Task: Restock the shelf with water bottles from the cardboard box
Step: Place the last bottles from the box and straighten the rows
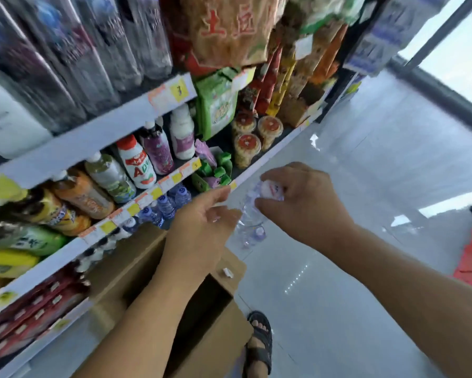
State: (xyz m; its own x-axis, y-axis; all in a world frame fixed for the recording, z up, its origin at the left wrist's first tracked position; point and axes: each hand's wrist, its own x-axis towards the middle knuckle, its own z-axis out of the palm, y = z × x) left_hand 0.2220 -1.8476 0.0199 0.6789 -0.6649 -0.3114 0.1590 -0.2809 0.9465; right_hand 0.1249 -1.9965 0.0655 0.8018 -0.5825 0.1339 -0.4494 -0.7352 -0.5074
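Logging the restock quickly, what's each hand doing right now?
Left hand: at the water bottle, grip unclear in the blur.
Right hand: gripping the same water bottle.

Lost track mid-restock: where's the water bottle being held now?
Centre of head view: the water bottle is gripped by the right hand, left hand on its left, just beyond the cardboard box.
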